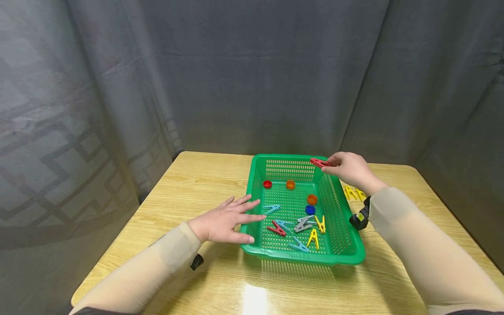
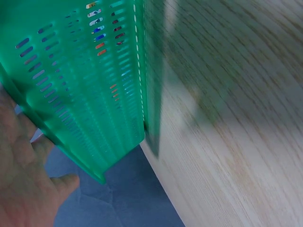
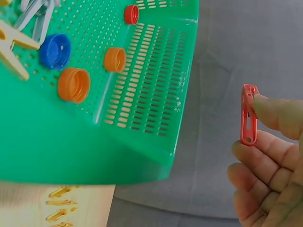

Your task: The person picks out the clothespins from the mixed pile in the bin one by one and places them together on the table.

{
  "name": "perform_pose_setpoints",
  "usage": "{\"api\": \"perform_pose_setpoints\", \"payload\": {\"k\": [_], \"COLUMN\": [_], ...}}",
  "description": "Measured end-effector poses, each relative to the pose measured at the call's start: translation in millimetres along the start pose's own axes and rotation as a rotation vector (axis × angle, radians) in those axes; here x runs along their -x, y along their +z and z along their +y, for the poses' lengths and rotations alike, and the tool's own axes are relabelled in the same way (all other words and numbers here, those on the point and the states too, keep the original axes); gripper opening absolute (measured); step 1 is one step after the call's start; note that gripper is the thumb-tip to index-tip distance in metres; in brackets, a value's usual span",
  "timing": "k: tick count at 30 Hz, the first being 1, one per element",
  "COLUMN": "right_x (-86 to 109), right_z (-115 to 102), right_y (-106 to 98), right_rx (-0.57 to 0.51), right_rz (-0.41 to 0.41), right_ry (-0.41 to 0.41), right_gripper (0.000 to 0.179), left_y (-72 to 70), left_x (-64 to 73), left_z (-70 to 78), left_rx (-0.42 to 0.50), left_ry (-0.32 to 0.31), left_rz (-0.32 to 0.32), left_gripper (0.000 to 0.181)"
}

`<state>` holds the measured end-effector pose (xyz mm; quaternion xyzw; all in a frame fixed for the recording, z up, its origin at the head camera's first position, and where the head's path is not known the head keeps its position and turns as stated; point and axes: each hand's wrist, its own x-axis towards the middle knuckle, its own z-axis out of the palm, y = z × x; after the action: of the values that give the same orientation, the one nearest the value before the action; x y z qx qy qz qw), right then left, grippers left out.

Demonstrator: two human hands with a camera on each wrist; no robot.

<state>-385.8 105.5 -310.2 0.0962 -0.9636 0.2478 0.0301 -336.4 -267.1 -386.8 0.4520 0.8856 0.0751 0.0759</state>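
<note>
In the head view my right hand [image 1: 352, 170] pinches a red clothespin [image 1: 320, 163] between thumb and fingers, above the far right corner of a green plastic basket [image 1: 303, 257]. The right wrist view shows this clothespin [image 3: 244, 113] past the basket's rim, held at its side by the thumb. My left hand [image 1: 227, 220] has its fingers spread over the basket's left rim. Inside lie light-blue clothespins [image 1: 300, 246], yellow ones [image 1: 313, 239], a grey one [image 1: 302, 225] and another red one [image 1: 277, 229].
Bottle caps also lie in the basket: red [image 1: 267, 184], blue [image 1: 310, 210] and two orange ones [image 1: 290, 184]. Yellow clothespins [image 1: 349, 192] rest on the wooden table [image 1: 189, 183], right of the basket. Grey curtains [image 1: 260, 87] hang behind the table and along its sides.
</note>
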Motion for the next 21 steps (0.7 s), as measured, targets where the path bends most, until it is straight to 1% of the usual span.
{"api": "perform_pose_setpoints", "payload": {"k": [6,13,17,21], "right_x": [4.6,10.0,14.3,18.6], "right_z": [12.3,22.8,29.4,35.5], "right_y": [-0.6,-3.2,-5.5,-6.9], "right_rx": [-0.005,-0.032,-0.034,-0.042], "right_rz": [0.014,0.014,0.025,0.029], "right_ry": [0.016,0.041,0.063,0.087], "right_gripper": [0.038,0.044,0.045,0.049], "left_y": [0.1,0.6,0.8,1.1], "left_x": [-0.5,-0.8,-1.2,-1.5], "left_z": [0.3,0.5,1.1,1.6], "left_rx": [0.001,-0.001,0.005,0.008], "left_ry": [0.007,0.011,0.013,0.01], "left_rz": [0.0,0.007,0.009,0.007], "left_gripper": [0.067,0.066,0.066,0.066]}}
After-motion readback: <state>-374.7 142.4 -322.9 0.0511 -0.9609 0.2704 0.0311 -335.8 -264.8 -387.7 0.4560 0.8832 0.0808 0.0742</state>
